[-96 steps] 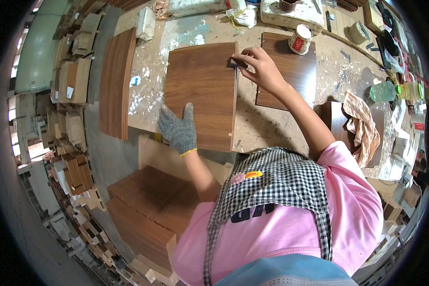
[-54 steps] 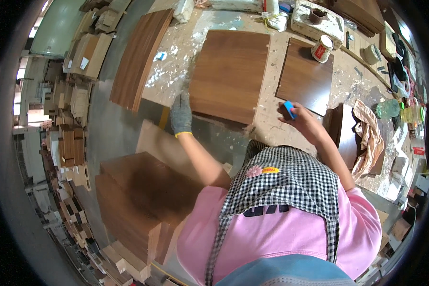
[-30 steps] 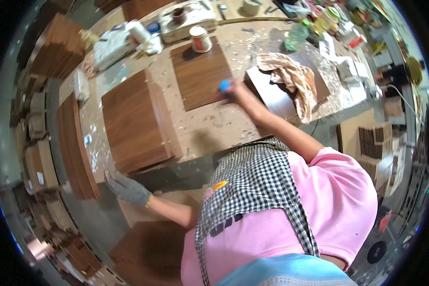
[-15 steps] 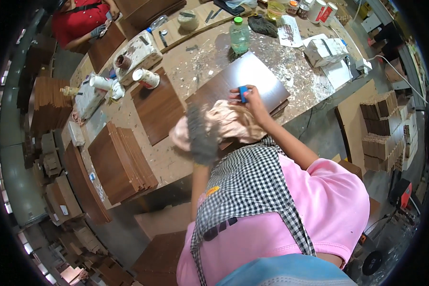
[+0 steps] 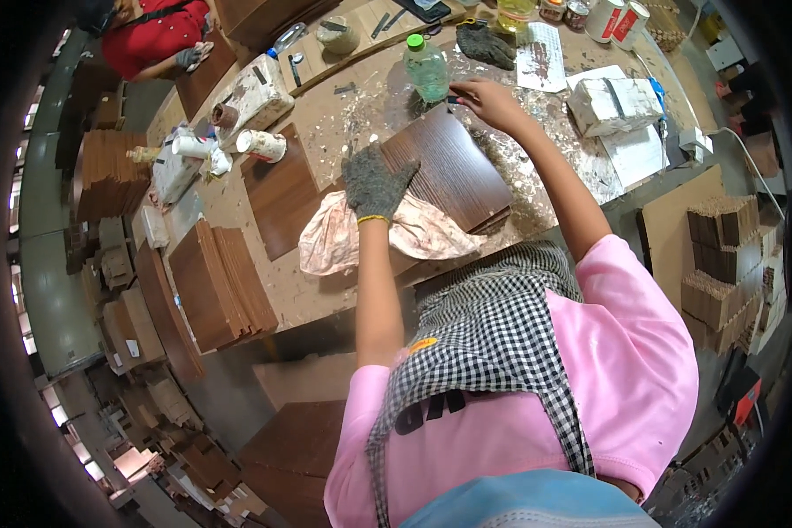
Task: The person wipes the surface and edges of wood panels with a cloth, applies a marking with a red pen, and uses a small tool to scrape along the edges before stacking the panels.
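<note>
My left hand (image 5: 377, 183), in a dark grey knit glove, lies flat with fingers spread on the near-left edge of a stack of brown wood-grain panels (image 5: 458, 172). Under its wrist, a crumpled pinkish, stained cloth (image 5: 436, 231) drapes along the near side of the stack. Bare and reaching past the far edge, my right hand (image 5: 491, 102) pinches a small blue block (image 5: 453, 99), mostly hidden by the fingers. Just left of that hand stands a clear green bottle (image 5: 427, 72) with a bright green cap.
Another brown panel (image 5: 277, 189) lies left, with a white cup (image 5: 262, 146) at its far end. Stacked panels (image 5: 220, 282) line the near-left table edge. A wrapped white block (image 5: 614, 106) and papers sit right. Across the table, a person in red (image 5: 154, 40) works.
My right hand has moved away from the cloth to beside the bottle, carrying the blue block. My left hand has settled on the panels, and the cloth now lies lower and flatter.
</note>
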Tool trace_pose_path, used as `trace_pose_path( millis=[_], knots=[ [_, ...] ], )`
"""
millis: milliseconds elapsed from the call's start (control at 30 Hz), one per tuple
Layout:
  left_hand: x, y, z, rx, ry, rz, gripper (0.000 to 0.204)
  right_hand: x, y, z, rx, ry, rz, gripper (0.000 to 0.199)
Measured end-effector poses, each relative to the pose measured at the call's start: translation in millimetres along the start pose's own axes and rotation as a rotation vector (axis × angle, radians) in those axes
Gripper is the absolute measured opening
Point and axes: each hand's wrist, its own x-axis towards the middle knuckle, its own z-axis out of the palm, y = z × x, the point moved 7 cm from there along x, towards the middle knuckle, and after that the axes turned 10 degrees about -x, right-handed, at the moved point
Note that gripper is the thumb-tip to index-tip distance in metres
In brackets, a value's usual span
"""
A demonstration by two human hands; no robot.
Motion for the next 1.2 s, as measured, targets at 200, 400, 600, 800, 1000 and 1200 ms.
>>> trace_pose_path(
  millis=[200, 400, 600, 800, 1000, 1200],
  knots=[
    [-3, -2, 2, 0.011, 0.160, 0.070, 0.101, 27, -36, 47, -0.080, -0.072, -0.369, 0.029],
    [-10, -10, 3, 0.034, 0.207, 0.080, 0.100, 36, 9, 36, -0.378, -0.074, -0.143, 0.024],
    [-6, -5, 0, 0.022, 0.202, 0.086, 0.100, 25, -30, 46, -0.111, -0.066, -0.290, 0.030],
    [-4, -4, -2, -0.006, 0.157, 0.068, 0.101, 29, -17, 27, -0.309, 0.030, -0.180, 0.028],
    [0, 3, -6, 0.013, 0.123, 0.064, 0.102, 30, 5, 29, -0.274, 0.042, -0.129, 0.029],
    [-2, 1, -2, 0.015, 0.103, 0.026, 0.100, 16, 6, 17, 0.046, 0.038, -0.041, 0.036]
  ],
)
